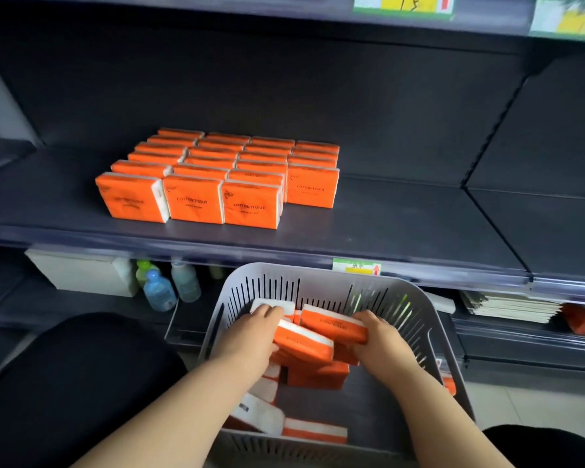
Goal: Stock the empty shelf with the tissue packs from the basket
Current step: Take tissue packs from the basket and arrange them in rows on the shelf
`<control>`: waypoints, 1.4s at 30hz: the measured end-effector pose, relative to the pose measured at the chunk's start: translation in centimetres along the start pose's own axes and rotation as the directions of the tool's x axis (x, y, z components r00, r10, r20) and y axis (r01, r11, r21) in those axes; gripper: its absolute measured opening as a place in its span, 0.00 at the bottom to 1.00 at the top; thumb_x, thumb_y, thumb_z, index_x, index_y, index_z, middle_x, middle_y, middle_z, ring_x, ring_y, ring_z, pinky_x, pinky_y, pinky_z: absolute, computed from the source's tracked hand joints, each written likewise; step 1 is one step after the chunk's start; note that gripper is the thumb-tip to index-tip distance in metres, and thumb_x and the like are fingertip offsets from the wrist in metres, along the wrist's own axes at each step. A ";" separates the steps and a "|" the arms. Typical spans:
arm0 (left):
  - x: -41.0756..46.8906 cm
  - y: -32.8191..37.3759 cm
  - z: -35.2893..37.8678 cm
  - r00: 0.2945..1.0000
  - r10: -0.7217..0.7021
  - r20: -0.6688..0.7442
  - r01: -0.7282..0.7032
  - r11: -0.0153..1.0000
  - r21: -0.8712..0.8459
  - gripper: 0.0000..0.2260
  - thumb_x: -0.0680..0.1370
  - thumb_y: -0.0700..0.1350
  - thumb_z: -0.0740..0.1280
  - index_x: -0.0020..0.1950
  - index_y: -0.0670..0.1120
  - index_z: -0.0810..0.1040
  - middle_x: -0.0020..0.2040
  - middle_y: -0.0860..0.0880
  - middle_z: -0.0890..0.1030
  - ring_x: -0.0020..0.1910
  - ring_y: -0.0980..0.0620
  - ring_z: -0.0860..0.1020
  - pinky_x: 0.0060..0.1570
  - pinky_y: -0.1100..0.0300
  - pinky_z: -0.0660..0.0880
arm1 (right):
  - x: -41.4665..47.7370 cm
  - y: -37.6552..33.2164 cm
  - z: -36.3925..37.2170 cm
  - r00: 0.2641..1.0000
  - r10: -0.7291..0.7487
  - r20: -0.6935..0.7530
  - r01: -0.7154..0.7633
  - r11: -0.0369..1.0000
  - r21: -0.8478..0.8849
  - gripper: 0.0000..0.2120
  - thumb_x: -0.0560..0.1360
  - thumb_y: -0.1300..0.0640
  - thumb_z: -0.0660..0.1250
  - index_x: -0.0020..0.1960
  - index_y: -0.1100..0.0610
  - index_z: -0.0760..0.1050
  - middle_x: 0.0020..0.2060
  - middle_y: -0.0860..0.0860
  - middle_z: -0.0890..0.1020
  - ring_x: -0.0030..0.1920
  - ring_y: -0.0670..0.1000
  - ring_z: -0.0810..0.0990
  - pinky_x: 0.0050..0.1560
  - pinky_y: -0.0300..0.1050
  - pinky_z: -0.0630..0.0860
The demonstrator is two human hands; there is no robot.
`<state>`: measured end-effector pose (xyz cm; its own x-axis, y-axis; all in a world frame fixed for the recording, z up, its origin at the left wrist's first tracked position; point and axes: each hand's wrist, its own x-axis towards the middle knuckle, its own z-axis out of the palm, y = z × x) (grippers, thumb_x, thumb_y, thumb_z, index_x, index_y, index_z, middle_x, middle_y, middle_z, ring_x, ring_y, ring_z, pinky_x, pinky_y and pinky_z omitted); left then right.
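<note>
Several orange tissue packs (193, 197) stand in rows on the dark shelf (402, 228), left of its middle. Below it a grey slotted basket (318, 282) holds more orange and white packs. Both hands are inside the basket. My left hand (250, 336) grips one tilted tissue pack (304, 342) at its left end. My right hand (382, 339) grips another tissue pack (331, 324) at its right end. Loose packs (314, 430) lie on the basket floor near the front wall.
The right half of the shelf is bare dark metal, with a divider (493, 228) running to the front. On the lower shelf stand plastic bottles (159, 292), a white box (81, 275) and a stack of papers (510, 305). A price label (357, 266) sits on the shelf edge.
</note>
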<state>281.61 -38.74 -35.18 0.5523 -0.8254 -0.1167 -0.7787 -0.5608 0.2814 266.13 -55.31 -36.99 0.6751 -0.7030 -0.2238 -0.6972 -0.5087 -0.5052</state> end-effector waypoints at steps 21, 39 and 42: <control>10.7 2.0 -12.5 0.908 0.236 -0.346 -0.274 0.959 -0.066 0.20 0.74 0.47 0.69 0.65 0.50 0.69 0.62 0.53 0.69 0.56 0.47 0.75 0.55 0.50 0.74 | 10.4 -8.1 -13.9 0.926 -0.107 -0.362 0.168 0.975 0.142 0.22 0.68 0.64 0.67 0.58 0.47 0.73 0.44 0.49 0.79 0.43 0.50 0.76 0.42 0.39 0.68; 13.5 0.2 -12.3 0.909 0.165 -0.383 -0.217 0.972 -0.095 0.19 0.74 0.50 0.70 0.63 0.54 0.70 0.60 0.57 0.69 0.54 0.52 0.75 0.52 0.57 0.74 | 20.5 -12.6 -13.3 0.974 -0.171 -0.146 0.168 0.985 -0.034 0.21 0.71 0.62 0.63 0.62 0.49 0.73 0.53 0.55 0.75 0.45 0.52 0.76 0.42 0.40 0.71; 13.3 0.1 -12.4 0.911 0.170 -0.376 -0.217 0.973 -0.085 0.19 0.74 0.50 0.69 0.64 0.55 0.69 0.61 0.58 0.68 0.54 0.52 0.75 0.51 0.58 0.74 | 21.1 -12.8 -12.6 0.979 -0.142 -0.145 0.138 0.990 -0.034 0.24 0.71 0.61 0.64 0.67 0.49 0.70 0.58 0.55 0.71 0.46 0.52 0.76 0.41 0.41 0.71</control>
<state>292.59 -48.95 -24.90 0.4828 -0.8227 0.3001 -0.8515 -0.3610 0.3802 286.29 -69.82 -24.75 0.7250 -0.6882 -0.0270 -0.6049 -0.6175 -0.5028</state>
